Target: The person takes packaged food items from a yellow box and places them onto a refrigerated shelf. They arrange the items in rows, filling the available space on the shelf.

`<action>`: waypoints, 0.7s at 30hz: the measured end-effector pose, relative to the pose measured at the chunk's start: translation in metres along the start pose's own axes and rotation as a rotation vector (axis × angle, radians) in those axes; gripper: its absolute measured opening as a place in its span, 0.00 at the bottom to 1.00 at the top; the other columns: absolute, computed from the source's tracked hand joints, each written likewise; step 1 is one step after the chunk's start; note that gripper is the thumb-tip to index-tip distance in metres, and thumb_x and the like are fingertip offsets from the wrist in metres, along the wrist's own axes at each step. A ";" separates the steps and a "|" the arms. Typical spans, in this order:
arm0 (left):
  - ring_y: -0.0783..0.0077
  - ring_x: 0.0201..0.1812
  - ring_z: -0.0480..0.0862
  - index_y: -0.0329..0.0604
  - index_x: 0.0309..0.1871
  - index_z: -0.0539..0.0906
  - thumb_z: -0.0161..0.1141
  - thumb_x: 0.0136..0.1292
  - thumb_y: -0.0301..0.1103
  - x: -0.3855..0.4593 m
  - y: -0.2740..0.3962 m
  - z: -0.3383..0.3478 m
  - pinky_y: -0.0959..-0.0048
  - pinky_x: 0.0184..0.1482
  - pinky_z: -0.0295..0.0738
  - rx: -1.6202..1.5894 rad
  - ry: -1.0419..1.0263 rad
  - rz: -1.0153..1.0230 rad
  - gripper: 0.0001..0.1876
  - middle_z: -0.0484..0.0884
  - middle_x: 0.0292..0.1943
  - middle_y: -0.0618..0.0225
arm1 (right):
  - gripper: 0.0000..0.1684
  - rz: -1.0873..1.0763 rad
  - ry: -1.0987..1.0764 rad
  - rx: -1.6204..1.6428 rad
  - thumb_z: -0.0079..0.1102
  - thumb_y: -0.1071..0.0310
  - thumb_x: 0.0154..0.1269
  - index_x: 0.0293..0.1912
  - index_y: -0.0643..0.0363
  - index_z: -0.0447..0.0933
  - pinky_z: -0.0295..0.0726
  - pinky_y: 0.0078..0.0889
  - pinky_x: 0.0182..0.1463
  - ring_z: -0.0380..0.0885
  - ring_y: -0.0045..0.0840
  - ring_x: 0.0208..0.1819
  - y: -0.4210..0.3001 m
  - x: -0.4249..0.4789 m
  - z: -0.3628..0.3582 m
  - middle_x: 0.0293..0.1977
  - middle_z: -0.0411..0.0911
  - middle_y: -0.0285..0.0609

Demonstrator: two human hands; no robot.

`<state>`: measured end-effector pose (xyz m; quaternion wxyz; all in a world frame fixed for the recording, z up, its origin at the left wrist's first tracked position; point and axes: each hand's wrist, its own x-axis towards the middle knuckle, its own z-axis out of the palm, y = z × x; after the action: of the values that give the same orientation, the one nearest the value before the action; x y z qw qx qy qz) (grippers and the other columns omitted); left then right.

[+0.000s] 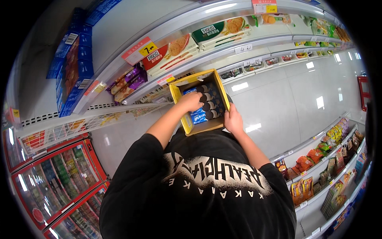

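Observation:
Close in front of my body is an open yellow cardboard box (187, 123), tilted so that I look into it. Blue packs of chocolate sandwich cookies (197, 117) stand in a row inside. My right hand (234, 119) grips the box's right wall near its lower corner. Over the left wall reaches my left hand (191, 101), its fingers down at the cookie packs. Whether those fingers have closed on a pack is hidden.
Ahead, a store shelf (170, 37) carries boxed biscuits (176, 53), purple-wrapped snacks (128, 82) and blue cartons (78, 64). Glass-door drink coolers (59, 176) stand at left. Snack shelves (316, 161) line the right, across a shiny tiled floor (268, 98).

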<state>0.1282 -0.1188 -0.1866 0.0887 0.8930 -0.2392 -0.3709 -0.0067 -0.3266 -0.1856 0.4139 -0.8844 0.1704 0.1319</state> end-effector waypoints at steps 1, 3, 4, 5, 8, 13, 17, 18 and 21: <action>0.47 0.63 0.78 0.41 0.67 0.74 0.64 0.63 0.44 0.009 -0.003 0.014 0.55 0.61 0.76 -0.007 0.008 -0.029 0.31 0.78 0.63 0.49 | 0.22 0.014 0.001 -0.004 0.48 0.64 0.70 0.61 0.59 0.67 0.76 0.58 0.53 0.78 0.57 0.51 0.000 0.000 0.000 0.53 0.78 0.57; 0.47 0.63 0.78 0.41 0.69 0.69 0.65 0.63 0.44 0.021 -0.006 0.036 0.55 0.60 0.77 -0.023 0.024 -0.091 0.34 0.75 0.65 0.48 | 0.22 0.015 -0.002 -0.001 0.48 0.64 0.70 0.61 0.59 0.67 0.77 0.57 0.54 0.78 0.56 0.52 -0.003 -0.001 -0.002 0.53 0.78 0.57; 0.46 0.66 0.76 0.43 0.75 0.62 0.66 0.62 0.44 0.025 -0.001 0.034 0.53 0.63 0.75 -0.014 -0.080 -0.141 0.40 0.71 0.69 0.49 | 0.22 0.020 -0.002 0.001 0.48 0.64 0.70 0.61 0.58 0.67 0.77 0.57 0.54 0.78 0.56 0.52 -0.004 -0.001 -0.003 0.54 0.78 0.57; 0.46 0.67 0.75 0.43 0.74 0.63 0.67 0.61 0.44 0.031 0.001 0.036 0.51 0.64 0.74 -0.007 -0.096 -0.171 0.40 0.71 0.69 0.50 | 0.22 0.021 -0.002 -0.004 0.48 0.64 0.70 0.61 0.58 0.67 0.77 0.56 0.54 0.78 0.55 0.52 -0.004 -0.001 -0.004 0.54 0.78 0.56; 0.48 0.70 0.72 0.44 0.75 0.63 0.69 0.58 0.43 0.049 -0.001 0.047 0.43 0.66 0.70 -0.003 -0.149 -0.253 0.43 0.68 0.71 0.53 | 0.22 0.031 -0.001 0.005 0.48 0.64 0.70 0.62 0.58 0.67 0.77 0.55 0.55 0.78 0.54 0.53 -0.002 -0.001 -0.001 0.54 0.78 0.56; 0.48 0.71 0.70 0.46 0.77 0.59 0.72 0.55 0.43 0.082 0.001 0.062 0.44 0.67 0.68 -0.013 -0.146 -0.307 0.47 0.65 0.72 0.54 | 0.23 0.068 -0.011 -0.009 0.48 0.63 0.70 0.62 0.57 0.66 0.77 0.54 0.56 0.78 0.51 0.54 -0.001 -0.001 0.000 0.55 0.77 0.54; 0.49 0.72 0.70 0.47 0.78 0.55 0.74 0.54 0.44 0.106 0.000 0.073 0.43 0.67 0.67 -0.017 -0.133 -0.345 0.52 0.64 0.73 0.54 | 0.22 0.089 -0.001 -0.014 0.48 0.64 0.70 0.61 0.57 0.67 0.77 0.53 0.55 0.78 0.51 0.54 -0.008 -0.003 -0.003 0.53 0.78 0.54; 0.49 0.72 0.69 0.48 0.79 0.54 0.75 0.54 0.44 0.112 -0.003 0.077 0.42 0.67 0.66 -0.024 -0.137 -0.344 0.53 0.64 0.74 0.54 | 0.22 0.074 0.016 -0.002 0.48 0.64 0.71 0.61 0.57 0.67 0.77 0.53 0.55 0.78 0.53 0.53 -0.007 -0.004 -0.002 0.52 0.78 0.56; 0.51 0.74 0.68 0.48 0.80 0.50 0.76 0.53 0.48 0.128 -0.009 0.086 0.40 0.68 0.64 -0.014 -0.173 -0.345 0.57 0.62 0.76 0.54 | 0.22 0.074 0.013 0.019 0.48 0.65 0.70 0.61 0.57 0.67 0.77 0.53 0.55 0.77 0.53 0.54 -0.005 -0.004 -0.001 0.52 0.78 0.56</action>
<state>0.1490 -0.1723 -0.3304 0.0088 0.8849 -0.0867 -0.4576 -0.0080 -0.3242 -0.1802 0.4160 -0.8744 0.2069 0.1399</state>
